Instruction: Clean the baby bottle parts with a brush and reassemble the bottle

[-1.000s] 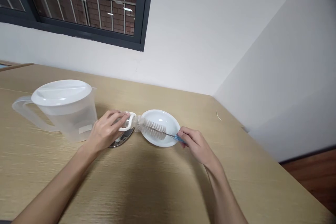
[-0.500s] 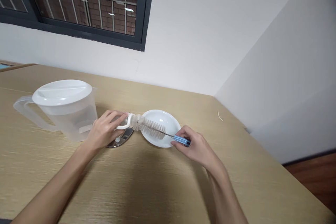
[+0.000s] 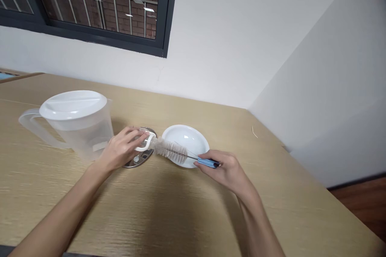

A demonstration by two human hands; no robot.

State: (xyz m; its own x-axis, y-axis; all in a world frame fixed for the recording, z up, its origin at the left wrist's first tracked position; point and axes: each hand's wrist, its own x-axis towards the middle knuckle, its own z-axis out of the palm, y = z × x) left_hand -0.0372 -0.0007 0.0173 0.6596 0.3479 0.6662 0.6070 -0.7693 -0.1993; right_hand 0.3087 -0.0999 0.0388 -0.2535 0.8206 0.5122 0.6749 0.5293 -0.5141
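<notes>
My left hand is closed around a small clear container with a white rim, its mouth turned to the right. Most of that container is hidden by my fingers. In my right hand is the blue handle of a bottle brush, pinched between thumb and fingers. The pale bristles stretch left over a white bowl, and their tip meets the container's mouth. How far the tip reaches inside cannot be made out. Below my left hand lies a shiny metal tray, partly covered.
A translucent lidded pitcher with liquid in it stands left of my left hand, its handle to the left. A thin pale strip lies on the wooden table at the right. Walls and a barred window rise behind.
The brush has tilted and shifted slightly, its handle moving a little left and its bristles lower over the bowl's near-left edge. My left hand stays about in place, still gripping the container.
</notes>
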